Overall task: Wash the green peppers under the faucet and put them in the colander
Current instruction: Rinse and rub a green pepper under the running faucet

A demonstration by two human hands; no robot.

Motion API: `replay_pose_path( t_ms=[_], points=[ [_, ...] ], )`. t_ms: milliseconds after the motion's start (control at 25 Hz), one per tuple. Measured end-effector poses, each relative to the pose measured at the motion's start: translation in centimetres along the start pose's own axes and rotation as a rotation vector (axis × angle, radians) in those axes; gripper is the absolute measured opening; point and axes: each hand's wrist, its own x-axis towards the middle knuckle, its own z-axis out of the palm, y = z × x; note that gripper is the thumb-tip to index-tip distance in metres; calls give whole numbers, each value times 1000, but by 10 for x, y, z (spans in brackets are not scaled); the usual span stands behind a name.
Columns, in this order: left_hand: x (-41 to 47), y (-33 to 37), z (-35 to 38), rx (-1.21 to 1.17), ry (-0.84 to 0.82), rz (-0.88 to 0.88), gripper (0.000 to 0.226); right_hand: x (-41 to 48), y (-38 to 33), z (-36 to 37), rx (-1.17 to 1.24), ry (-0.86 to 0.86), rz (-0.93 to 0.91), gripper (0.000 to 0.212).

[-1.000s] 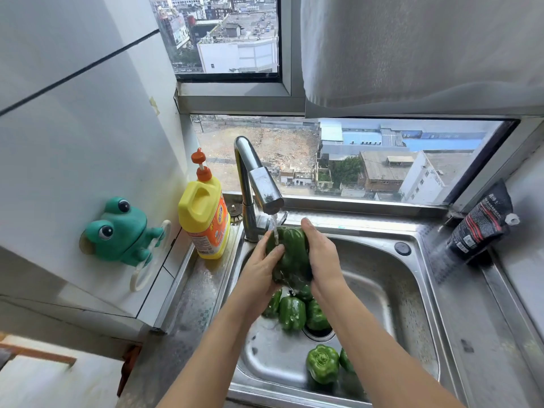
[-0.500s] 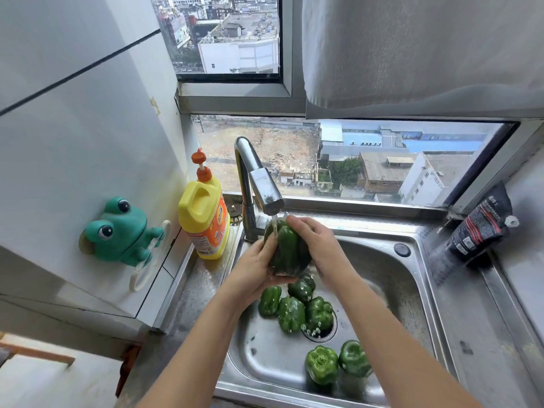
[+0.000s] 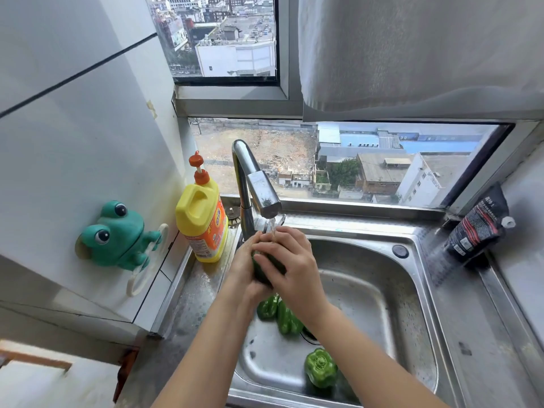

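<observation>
Both hands hold one dark green pepper [image 3: 263, 270] under the running faucet [image 3: 259, 189]. My left hand [image 3: 245, 267] cups it from the left and underneath. My right hand [image 3: 290, 265] lies over its top and right side, hiding most of it. Water falls from the spout onto my right fingers. Several more green peppers lie in the steel sink [image 3: 379, 293]: two [image 3: 281, 315] near the drain under my wrists, one [image 3: 321, 368] at the front. No colander is in view.
A yellow dish-soap bottle [image 3: 203, 222] stands left of the faucet. A green frog holder [image 3: 117, 234] is stuck on the left wall. A black pouch [image 3: 477, 225] leans at the back right corner. The window is behind the sink.
My right hand has slid over the top of the held pepper, covering it, and both hands now sit closer together under the stream. The view has dipped slightly.
</observation>
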Motion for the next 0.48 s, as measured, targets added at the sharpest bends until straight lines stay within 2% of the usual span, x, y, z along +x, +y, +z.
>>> replay_pose_path(
  t_ms=[40, 120, 240, 320, 400, 440, 480],
  points=[
    [2, -6, 1, -39, -12, 52, 19, 0, 2, 2, -77, 27, 29, 23],
    [7, -18, 2, 16, 4, 198, 18, 11, -5, -2, -126, 26, 278, 30],
    [10, -28, -3, 323, 130, 437, 24, 33, -11, -5, -86, -175, 678, 34],
    [12, -22, -12, 539, 152, 627, 39, 51, -6, -13, 228, -229, 1041, 46],
    [8, -15, -14, 719, 63, 734, 55, 59, -2, -26, 731, -276, 1373, 55],
    [6, -14, -11, 767, 28, 737, 64, 58, -1, -29, 869, -263, 1440, 55],
    [5, -15, -8, 776, 38, 711, 69, 56, 3, -28, 893, -238, 1431, 54]
  ],
)
